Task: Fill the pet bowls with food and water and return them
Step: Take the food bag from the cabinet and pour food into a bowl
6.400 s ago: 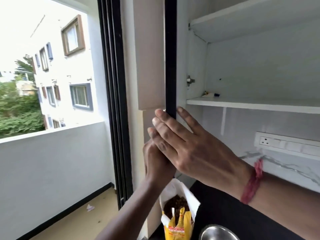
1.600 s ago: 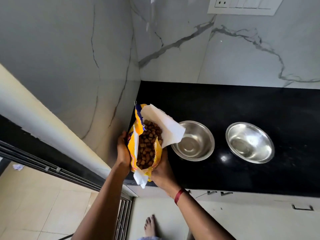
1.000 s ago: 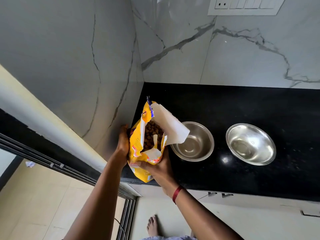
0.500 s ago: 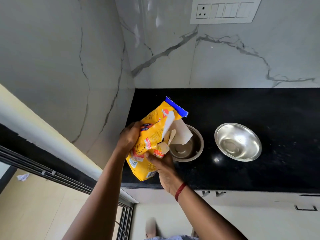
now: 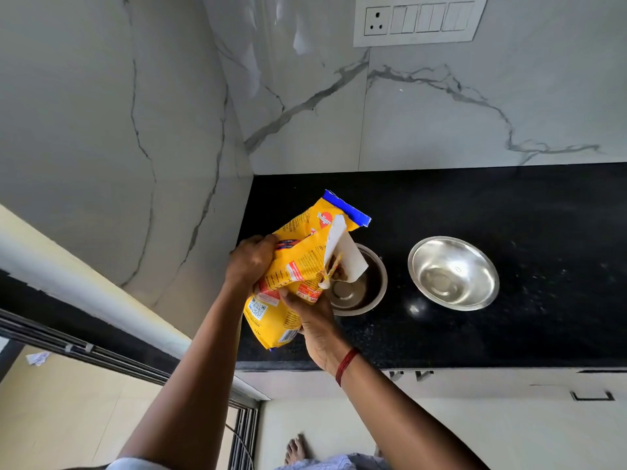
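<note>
**Pet food bag tipped over the first steel bowl**

The yellow pet food bag (image 5: 298, 266) is held in the air, tilted so that its torn, white-lined mouth hangs over the steel bowl (image 5: 375, 293) nearer the side wall. This lets the brown kibble (image 5: 339, 273) at the opening slide down into it. The left hand (image 5: 252, 257) grips the upper side of the bag with curled fingers, I think to steer the tilt. The right hand (image 5: 314, 320) grasps the lower part from beneath and carries the weight. This bowl seems still almost empty. The second steel bowl (image 5: 475, 266) stands just beside it, empty, probably kept for water. Both rest on the black counter (image 5: 492, 205), close to the marble corner.
</note>
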